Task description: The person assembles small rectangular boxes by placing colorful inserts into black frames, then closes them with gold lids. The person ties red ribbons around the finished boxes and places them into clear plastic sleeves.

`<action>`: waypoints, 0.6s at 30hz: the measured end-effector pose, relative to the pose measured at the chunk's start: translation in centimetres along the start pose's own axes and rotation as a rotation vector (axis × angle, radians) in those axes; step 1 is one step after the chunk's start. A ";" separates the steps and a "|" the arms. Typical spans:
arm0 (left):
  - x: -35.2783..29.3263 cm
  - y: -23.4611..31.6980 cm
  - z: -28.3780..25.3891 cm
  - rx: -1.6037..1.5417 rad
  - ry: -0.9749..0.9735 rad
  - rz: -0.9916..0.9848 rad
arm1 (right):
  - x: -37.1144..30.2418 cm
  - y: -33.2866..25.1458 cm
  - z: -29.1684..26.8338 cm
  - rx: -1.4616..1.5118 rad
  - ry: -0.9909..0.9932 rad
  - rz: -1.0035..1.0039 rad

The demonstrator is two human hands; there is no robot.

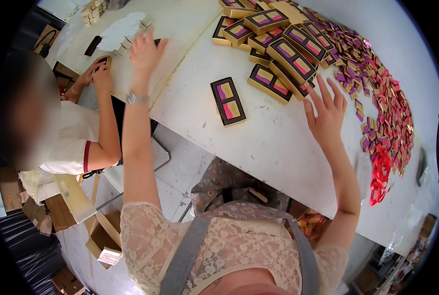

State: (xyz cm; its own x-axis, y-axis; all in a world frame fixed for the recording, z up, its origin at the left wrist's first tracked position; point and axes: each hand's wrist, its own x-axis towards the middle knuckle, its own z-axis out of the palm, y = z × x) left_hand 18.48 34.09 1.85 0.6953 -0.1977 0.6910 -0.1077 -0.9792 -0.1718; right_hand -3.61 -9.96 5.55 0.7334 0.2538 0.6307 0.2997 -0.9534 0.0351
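Across the white desk [278, 147] both hands were spread and held nothing. Left hand [145, 51] reached far out, fingers apart, over a stack of white cards [121, 30] near the desk's seam. Right hand [326, 114] hovered open, fingers splayed, just beside a pile of gold-edged boxes [283, 49] with pink and purple insets (whether it touched the desk was hard to tell). One box [228, 101] lay alone between the hands. Small pink and purple packets [381, 93] spread along the desk's right side, red ribbon [380, 174] at their near end. A co-worker's hands [97, 73] worked at the left.
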 end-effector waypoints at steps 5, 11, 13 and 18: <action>-3.6 3.0 -2.1 -0.042 -0.669 -0.051 | -8.4 0.7 -4.4 0.094 -0.176 0.115; -14.8 9.5 -18.5 -0.234 -0.738 0.165 | -13.9 0.8 -4.9 0.117 -0.172 0.101; -14.9 14.5 -21.3 -0.442 -0.742 0.402 | -14.8 3.8 -4.5 0.049 -0.126 0.163; -12.7 24.8 -19.8 -0.885 -0.617 0.505 | -11.0 15.3 -0.4 -0.382 0.004 0.567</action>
State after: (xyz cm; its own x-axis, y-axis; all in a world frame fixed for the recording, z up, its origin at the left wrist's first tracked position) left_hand -7.13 11.39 2.67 0.6316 -0.7522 0.1878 -0.7521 -0.5357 0.3839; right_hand -7.34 -27.38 -0.59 0.7106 -0.3021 0.6354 -0.3675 -0.9295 -0.0309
